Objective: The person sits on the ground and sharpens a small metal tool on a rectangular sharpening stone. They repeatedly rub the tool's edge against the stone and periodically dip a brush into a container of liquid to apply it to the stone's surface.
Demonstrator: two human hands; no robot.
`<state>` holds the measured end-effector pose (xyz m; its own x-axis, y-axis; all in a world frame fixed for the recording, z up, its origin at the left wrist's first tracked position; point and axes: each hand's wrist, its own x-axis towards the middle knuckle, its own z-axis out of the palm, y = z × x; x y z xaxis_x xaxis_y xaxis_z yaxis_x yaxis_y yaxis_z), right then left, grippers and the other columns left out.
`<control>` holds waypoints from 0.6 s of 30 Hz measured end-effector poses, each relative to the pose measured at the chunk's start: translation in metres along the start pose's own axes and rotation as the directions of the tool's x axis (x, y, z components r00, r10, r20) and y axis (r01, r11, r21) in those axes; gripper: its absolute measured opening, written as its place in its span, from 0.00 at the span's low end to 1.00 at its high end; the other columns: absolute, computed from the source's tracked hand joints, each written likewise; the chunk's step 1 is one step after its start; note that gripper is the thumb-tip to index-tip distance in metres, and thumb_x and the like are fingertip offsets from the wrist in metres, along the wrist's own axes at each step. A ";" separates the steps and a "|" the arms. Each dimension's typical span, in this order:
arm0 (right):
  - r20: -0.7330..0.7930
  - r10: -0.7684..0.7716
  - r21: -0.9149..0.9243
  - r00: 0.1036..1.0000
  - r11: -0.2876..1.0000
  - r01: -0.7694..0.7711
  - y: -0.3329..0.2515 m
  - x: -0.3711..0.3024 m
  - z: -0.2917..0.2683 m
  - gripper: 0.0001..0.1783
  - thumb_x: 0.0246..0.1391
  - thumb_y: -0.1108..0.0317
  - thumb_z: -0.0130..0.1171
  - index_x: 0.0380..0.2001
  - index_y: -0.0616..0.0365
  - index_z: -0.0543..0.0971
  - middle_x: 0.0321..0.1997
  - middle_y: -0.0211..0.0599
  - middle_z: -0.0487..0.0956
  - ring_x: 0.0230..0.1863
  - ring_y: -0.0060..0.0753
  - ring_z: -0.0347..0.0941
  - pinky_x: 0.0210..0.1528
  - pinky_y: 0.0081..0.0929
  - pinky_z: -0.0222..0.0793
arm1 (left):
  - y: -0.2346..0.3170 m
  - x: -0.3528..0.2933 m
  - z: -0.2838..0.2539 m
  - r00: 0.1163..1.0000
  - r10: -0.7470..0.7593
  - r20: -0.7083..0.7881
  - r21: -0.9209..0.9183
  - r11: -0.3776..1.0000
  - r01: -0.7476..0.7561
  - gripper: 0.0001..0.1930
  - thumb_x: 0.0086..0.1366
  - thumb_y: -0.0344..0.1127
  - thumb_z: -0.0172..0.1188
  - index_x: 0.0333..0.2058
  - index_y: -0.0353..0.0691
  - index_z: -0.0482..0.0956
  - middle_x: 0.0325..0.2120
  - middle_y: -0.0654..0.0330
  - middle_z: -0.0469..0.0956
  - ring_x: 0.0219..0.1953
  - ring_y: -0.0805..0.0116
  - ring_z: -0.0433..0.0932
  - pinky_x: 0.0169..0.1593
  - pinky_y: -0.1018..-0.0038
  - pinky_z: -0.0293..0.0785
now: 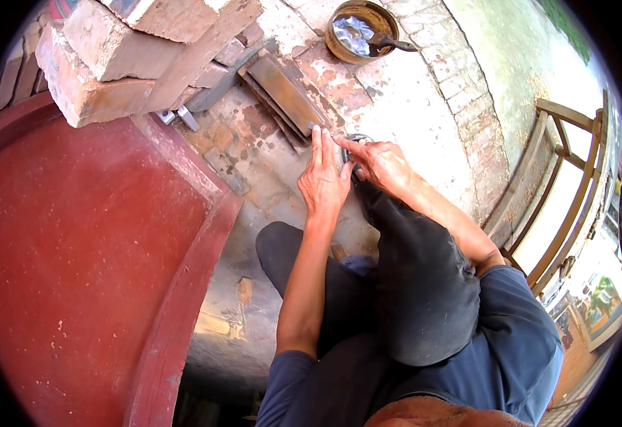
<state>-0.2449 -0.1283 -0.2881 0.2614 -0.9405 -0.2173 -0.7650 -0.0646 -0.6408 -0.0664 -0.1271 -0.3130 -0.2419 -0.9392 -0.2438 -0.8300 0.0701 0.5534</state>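
Note:
My left hand (323, 183) reaches to the near end of a brown rectangular slab (286, 92), its first fingers straight and pressed together, its thumb out to the right. A tiny grey edge (311, 126) shows at those fingertips; the rest of that thing is hidden. My right hand (384, 165) comes in from the right with the index finger pointing at the left fingertips and the other fingers curled under. What it grips is covered by the fingers. Just beyond the right hand, partly hidden, is a dark rounded item (357, 138). The slab lies tilted on a darker flat piece.
Wet blotches mark the brick paving (254, 153) around the slab. A round bowl (336, 50) with pale crumpled material and a dark-handled tool stands beyond. Stacked bricks (115, 99) and a red slab (76, 249) bound the left. A wooden frame (531, 171) leans at the right. My bent knees are below.

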 end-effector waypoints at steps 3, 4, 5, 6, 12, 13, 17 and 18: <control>0.074 0.062 0.064 0.995 0.996 -0.067 -0.008 0.010 -0.006 0.34 0.54 0.72 0.61 0.67 0.50 0.78 0.24 0.43 0.83 0.28 0.48 0.82 0.34 0.43 0.79 | 0.003 0.007 -0.009 0.999 -0.042 0.006 -0.031 0.999 0.042 0.48 0.58 0.43 0.75 0.75 0.43 0.61 0.77 0.57 0.60 0.49 0.49 0.86 0.44 0.58 0.84; 0.112 0.080 0.039 0.990 0.996 -0.085 -0.012 0.015 -0.010 0.35 0.53 0.72 0.61 0.67 0.49 0.78 0.25 0.43 0.83 0.29 0.48 0.83 0.34 0.43 0.79 | 0.003 0.010 -0.013 0.998 -0.065 0.022 -0.036 0.997 0.066 0.49 0.58 0.42 0.75 0.75 0.42 0.60 0.77 0.57 0.59 0.47 0.48 0.87 0.44 0.57 0.84; 0.150 0.097 0.012 0.984 0.995 -0.100 -0.016 0.024 -0.014 0.35 0.52 0.72 0.61 0.68 0.49 0.78 0.25 0.43 0.83 0.29 0.47 0.83 0.34 0.42 0.79 | -0.002 0.015 -0.010 0.999 -0.047 0.003 -0.022 0.999 0.047 0.50 0.58 0.43 0.75 0.76 0.42 0.57 0.78 0.58 0.57 0.46 0.46 0.86 0.43 0.56 0.83; 0.170 0.097 -0.016 0.981 0.995 -0.095 -0.018 0.037 -0.017 0.36 0.52 0.72 0.61 0.68 0.49 0.78 0.25 0.44 0.84 0.29 0.47 0.83 0.34 0.42 0.79 | -0.002 0.019 -0.012 0.999 -0.050 0.012 -0.012 0.999 0.051 0.51 0.58 0.44 0.76 0.76 0.42 0.57 0.78 0.58 0.56 0.45 0.46 0.87 0.43 0.56 0.84; 0.122 0.057 -0.088 0.991 0.995 -0.046 -0.009 0.019 -0.006 0.40 0.49 0.73 0.62 0.70 0.49 0.76 0.25 0.45 0.84 0.29 0.50 0.83 0.33 0.44 0.79 | 0.010 0.005 -0.014 0.979 -0.125 0.164 -0.028 0.991 0.131 0.59 0.54 0.48 0.78 0.78 0.45 0.52 0.80 0.61 0.51 0.50 0.49 0.86 0.45 0.58 0.85; 0.124 0.062 -0.103 0.990 0.993 -0.049 -0.015 0.016 -0.010 0.40 0.49 0.73 0.62 0.70 0.50 0.76 0.25 0.45 0.84 0.29 0.50 0.83 0.33 0.45 0.78 | 0.006 0.004 -0.010 0.988 -0.100 0.121 -0.043 0.993 0.106 0.58 0.54 0.48 0.78 0.78 0.44 0.52 0.80 0.61 0.52 0.50 0.49 0.86 0.45 0.58 0.85; 0.094 0.022 -0.179 0.995 0.984 -0.005 -0.022 0.039 -0.012 0.40 0.49 0.72 0.63 0.70 0.49 0.76 0.25 0.48 0.83 0.28 0.51 0.83 0.32 0.46 0.77 | -0.010 0.019 -0.009 0.998 -0.060 0.035 -0.069 0.996 0.062 0.56 0.55 0.47 0.77 0.78 0.46 0.54 0.80 0.63 0.52 0.52 0.48 0.85 0.47 0.60 0.84; 0.125 0.033 -0.200 0.992 0.980 -0.007 -0.022 0.035 -0.015 0.39 0.50 0.72 0.63 0.70 0.49 0.76 0.24 0.48 0.82 0.28 0.51 0.83 0.31 0.45 0.77 | -0.005 0.012 -0.014 0.992 -0.090 0.092 -0.064 0.993 0.096 0.57 0.55 0.47 0.78 0.78 0.46 0.54 0.80 0.63 0.52 0.52 0.48 0.85 0.47 0.59 0.84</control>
<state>-0.2280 -0.1652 -0.2710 0.3076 -0.8932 -0.3281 -0.8691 -0.1233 -0.4791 -0.0580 -0.1439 -0.3073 -0.2118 -0.9066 -0.3649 -0.8154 -0.0418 0.5773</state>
